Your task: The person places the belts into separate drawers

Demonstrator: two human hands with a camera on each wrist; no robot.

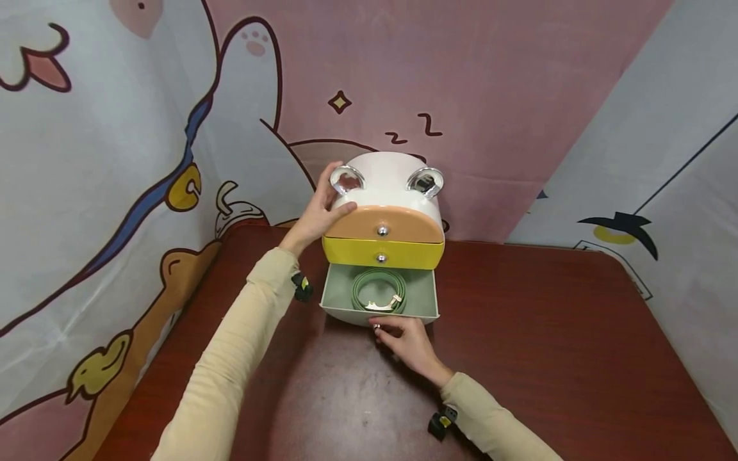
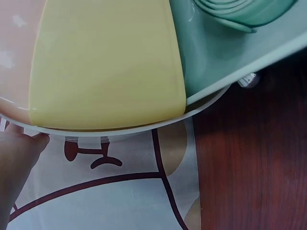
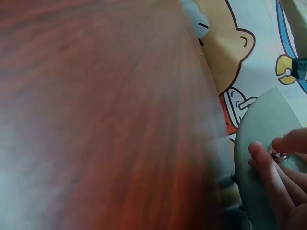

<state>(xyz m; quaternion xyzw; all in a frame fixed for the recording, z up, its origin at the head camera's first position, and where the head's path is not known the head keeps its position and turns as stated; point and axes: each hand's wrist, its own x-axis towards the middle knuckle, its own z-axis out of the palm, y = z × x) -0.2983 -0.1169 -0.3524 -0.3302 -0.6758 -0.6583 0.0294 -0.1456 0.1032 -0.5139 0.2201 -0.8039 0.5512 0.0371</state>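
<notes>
A small frog-shaped drawer cabinet (image 1: 386, 179) with a white shell and two silvery eyes stands on the table. Its orange drawer (image 1: 352, 224) and yellow drawer (image 1: 346, 253) are closed; the bottom pale green drawer (image 1: 334, 298) is pulled out. Inside that drawer lies a coiled green belt (image 1: 400, 282) with a shiny buckle. My left hand (image 1: 319, 211) rests on the cabinet's upper left side, thumb at the front edge. With thumb and fingers, my right hand (image 1: 409, 342) pinches the small silvery knob (image 3: 277, 154) on the green drawer's front.
The reddish-brown table (image 1: 553, 339) extends around the cabinet on both sides and in front. A cartoon-printed cloth (image 1: 473, 96) hangs close behind the cabinet and along the left and right sides of the table.
</notes>
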